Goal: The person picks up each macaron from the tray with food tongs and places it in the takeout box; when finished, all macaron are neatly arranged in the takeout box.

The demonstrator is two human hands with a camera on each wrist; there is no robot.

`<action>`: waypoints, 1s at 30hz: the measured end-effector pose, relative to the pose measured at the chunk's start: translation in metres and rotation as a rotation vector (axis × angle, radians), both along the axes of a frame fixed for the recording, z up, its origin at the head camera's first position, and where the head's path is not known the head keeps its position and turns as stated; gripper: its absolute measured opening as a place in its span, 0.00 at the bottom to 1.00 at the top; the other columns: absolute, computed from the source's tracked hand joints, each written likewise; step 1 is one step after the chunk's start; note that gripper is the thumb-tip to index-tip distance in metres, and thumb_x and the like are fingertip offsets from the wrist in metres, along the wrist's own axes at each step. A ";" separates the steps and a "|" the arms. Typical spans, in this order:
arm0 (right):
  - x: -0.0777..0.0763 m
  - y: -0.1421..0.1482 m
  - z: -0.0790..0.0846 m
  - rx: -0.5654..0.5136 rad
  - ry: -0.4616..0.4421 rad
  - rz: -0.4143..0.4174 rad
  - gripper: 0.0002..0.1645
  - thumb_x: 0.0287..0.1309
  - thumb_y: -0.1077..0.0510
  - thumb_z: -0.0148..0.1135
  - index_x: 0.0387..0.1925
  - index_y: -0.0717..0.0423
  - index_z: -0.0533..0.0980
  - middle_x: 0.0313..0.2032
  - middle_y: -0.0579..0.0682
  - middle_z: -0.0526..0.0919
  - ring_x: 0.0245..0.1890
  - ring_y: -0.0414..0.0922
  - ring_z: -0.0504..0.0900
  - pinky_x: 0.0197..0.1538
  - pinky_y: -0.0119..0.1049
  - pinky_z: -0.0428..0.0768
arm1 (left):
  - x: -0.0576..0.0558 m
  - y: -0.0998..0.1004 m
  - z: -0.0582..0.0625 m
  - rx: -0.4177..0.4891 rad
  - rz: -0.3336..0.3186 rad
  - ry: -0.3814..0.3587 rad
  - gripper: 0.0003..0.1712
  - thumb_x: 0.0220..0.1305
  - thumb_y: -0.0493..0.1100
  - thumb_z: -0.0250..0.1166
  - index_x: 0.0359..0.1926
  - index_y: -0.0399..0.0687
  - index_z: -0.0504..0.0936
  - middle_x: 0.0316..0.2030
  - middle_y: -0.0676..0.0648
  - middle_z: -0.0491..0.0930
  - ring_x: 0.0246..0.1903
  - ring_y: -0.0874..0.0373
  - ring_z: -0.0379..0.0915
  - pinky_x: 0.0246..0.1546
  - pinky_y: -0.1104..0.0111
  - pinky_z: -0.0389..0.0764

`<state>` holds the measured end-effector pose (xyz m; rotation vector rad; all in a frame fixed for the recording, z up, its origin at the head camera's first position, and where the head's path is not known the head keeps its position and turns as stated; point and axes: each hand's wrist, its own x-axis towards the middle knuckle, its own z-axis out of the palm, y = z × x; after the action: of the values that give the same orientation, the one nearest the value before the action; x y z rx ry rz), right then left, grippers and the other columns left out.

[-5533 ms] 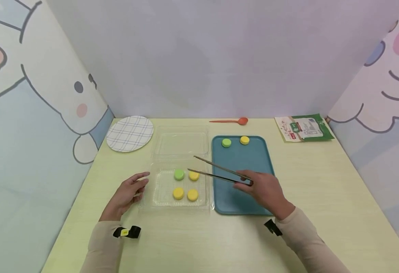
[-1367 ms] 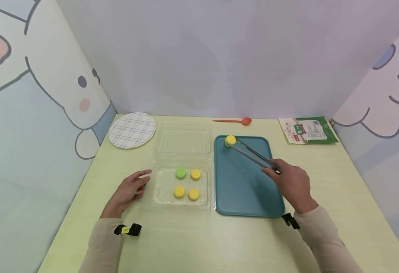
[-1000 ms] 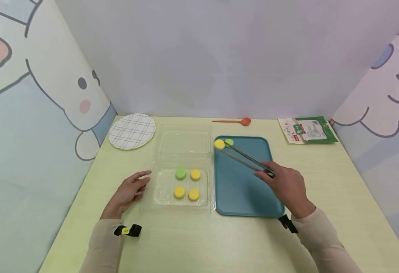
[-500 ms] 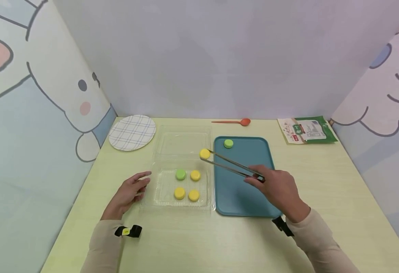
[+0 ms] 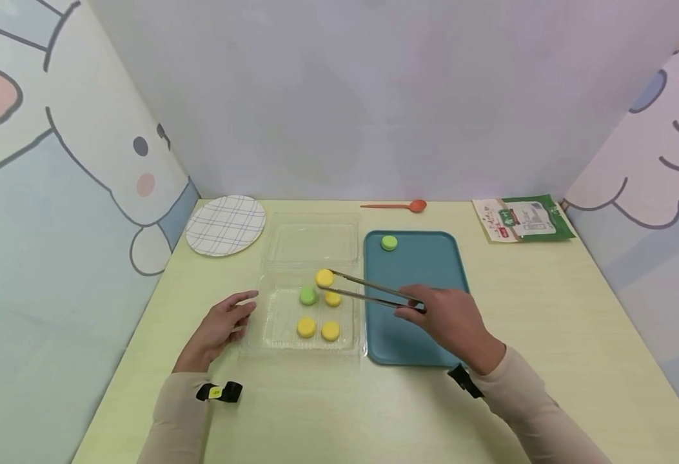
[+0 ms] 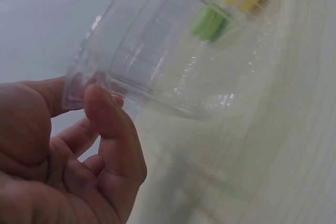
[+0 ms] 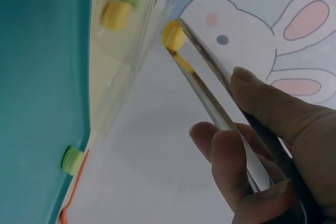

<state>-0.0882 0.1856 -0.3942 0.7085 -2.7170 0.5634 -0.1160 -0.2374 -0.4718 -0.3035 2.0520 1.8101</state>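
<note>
My right hand grips metal tongs, whose tips hold a yellow macaron above the clear plastic box. Its cream filling shows in the right wrist view. In the box sit a green macaron and several yellow ones, such as the yellow macaron at the front; the held one partly overlaps another in the head view. At the box's left side, my left hand pinches its rim between thumb and finger. One more green macaron lies on the blue tray.
Behind the box's base, its hinged lid lies open. A checked round plate is at the back left. An orange spoon lies behind the tray, and a green and white packet at the back right. Walls enclose the table.
Since earlier, the tongs have taken the yellow macaron from the tray's back, lifted it past the green one and carried it left over the box. My left hand has stayed in place.
</note>
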 end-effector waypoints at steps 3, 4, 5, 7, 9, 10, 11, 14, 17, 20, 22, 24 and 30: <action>-0.001 -0.005 -0.001 0.001 -0.008 0.023 0.21 0.47 0.48 0.80 0.42 0.51 0.85 0.26 0.38 0.84 0.17 0.30 0.71 0.19 0.28 0.66 | 0.000 0.000 0.001 0.008 -0.006 -0.004 0.30 0.77 0.48 0.58 0.73 0.42 0.66 0.28 0.52 0.69 0.25 0.63 0.64 0.26 0.71 0.71; -0.002 -0.007 -0.001 0.003 -0.005 0.033 0.21 0.47 0.48 0.80 0.42 0.51 0.86 0.26 0.38 0.84 0.17 0.30 0.71 0.19 0.28 0.66 | -0.001 0.000 0.001 0.010 -0.009 -0.003 0.30 0.77 0.48 0.58 0.73 0.42 0.65 0.28 0.53 0.69 0.25 0.63 0.64 0.26 0.72 0.71; -0.002 -0.008 -0.002 0.004 -0.002 0.044 0.20 0.47 0.48 0.80 0.42 0.50 0.86 0.26 0.38 0.84 0.17 0.30 0.72 0.19 0.28 0.66 | -0.001 0.000 0.001 0.010 -0.011 -0.003 0.30 0.77 0.48 0.58 0.73 0.43 0.65 0.28 0.52 0.69 0.25 0.63 0.63 0.26 0.71 0.71; -0.004 -0.012 -0.003 0.006 0.003 0.068 0.20 0.47 0.49 0.80 0.42 0.51 0.86 0.26 0.39 0.84 0.17 0.31 0.73 0.19 0.28 0.66 | 0.000 -0.001 0.001 0.005 -0.010 -0.003 0.30 0.77 0.49 0.58 0.73 0.44 0.66 0.28 0.52 0.69 0.25 0.63 0.63 0.26 0.71 0.71; -0.006 -0.015 -0.005 0.011 0.013 0.083 0.20 0.47 0.49 0.80 0.42 0.50 0.86 0.26 0.39 0.84 0.18 0.31 0.74 0.19 0.28 0.66 | 0.000 -0.001 0.000 -0.002 -0.012 -0.004 0.30 0.77 0.50 0.58 0.73 0.44 0.66 0.28 0.52 0.69 0.25 0.63 0.63 0.26 0.71 0.71; -0.007 -0.016 -0.006 0.016 0.013 0.087 0.20 0.47 0.49 0.80 0.42 0.50 0.85 0.26 0.38 0.84 0.18 0.31 0.75 0.19 0.27 0.67 | 0.000 -0.001 -0.001 -0.005 -0.010 -0.006 0.30 0.77 0.50 0.58 0.73 0.45 0.66 0.28 0.52 0.69 0.25 0.62 0.63 0.27 0.71 0.71; -0.008 -0.017 -0.006 0.021 0.012 0.089 0.20 0.47 0.48 0.80 0.42 0.50 0.85 0.26 0.38 0.84 0.19 0.31 0.75 0.20 0.27 0.67 | 0.000 -0.001 -0.002 -0.006 -0.008 -0.009 0.30 0.76 0.50 0.58 0.73 0.45 0.66 0.29 0.52 0.69 0.25 0.62 0.63 0.27 0.71 0.71; -0.010 -0.023 -0.007 0.040 0.001 0.092 0.19 0.47 0.47 0.80 0.41 0.49 0.85 0.26 0.37 0.84 0.19 0.31 0.75 0.20 0.27 0.67 | 0.000 -0.002 -0.003 -0.004 0.001 -0.013 0.29 0.76 0.50 0.59 0.72 0.46 0.68 0.29 0.52 0.70 0.25 0.62 0.64 0.27 0.71 0.71; -0.011 -0.029 -0.008 0.049 -0.026 0.096 0.19 0.49 0.47 0.79 0.42 0.48 0.85 0.26 0.37 0.84 0.19 0.31 0.74 0.20 0.27 0.67 | 0.002 -0.001 -0.005 0.001 -0.002 -0.009 0.29 0.76 0.50 0.59 0.72 0.45 0.67 0.29 0.52 0.69 0.25 0.62 0.64 0.26 0.71 0.71; -0.013 -0.034 -0.009 0.048 -0.055 0.101 0.19 0.49 0.48 0.79 0.43 0.47 0.86 0.27 0.38 0.84 0.20 0.32 0.76 0.20 0.27 0.67 | 0.002 -0.001 -0.005 -0.001 -0.003 -0.009 0.30 0.76 0.50 0.59 0.72 0.44 0.67 0.29 0.52 0.69 0.25 0.62 0.64 0.26 0.71 0.71; -0.014 -0.037 -0.011 0.053 -0.062 0.108 0.19 0.49 0.48 0.79 0.43 0.47 0.86 0.27 0.38 0.85 0.21 0.32 0.78 0.21 0.26 0.68 | 0.002 0.000 -0.006 -0.004 -0.002 -0.012 0.30 0.76 0.50 0.59 0.72 0.44 0.67 0.29 0.52 0.69 0.25 0.62 0.64 0.26 0.71 0.71; -0.015 -0.041 -0.012 0.059 -0.063 0.117 0.19 0.49 0.48 0.79 0.43 0.48 0.86 0.27 0.39 0.85 0.22 0.33 0.79 0.22 0.26 0.69 | 0.002 0.000 -0.005 -0.004 0.003 -0.017 0.29 0.76 0.50 0.59 0.72 0.45 0.68 0.28 0.52 0.69 0.25 0.62 0.64 0.26 0.71 0.70; -0.019 -0.052 -0.015 0.080 -0.078 0.139 0.20 0.52 0.47 0.78 0.44 0.50 0.85 0.28 0.41 0.86 0.24 0.36 0.81 0.22 0.28 0.71 | 0.001 -0.001 -0.001 -0.004 -0.009 -0.004 0.30 0.76 0.49 0.58 0.72 0.44 0.66 0.28 0.52 0.68 0.24 0.62 0.63 0.25 0.71 0.69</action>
<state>-0.1068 0.1340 -0.4097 0.9202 -2.7912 0.5262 -0.1153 -0.2380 -0.4730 -0.2981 2.0511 1.7994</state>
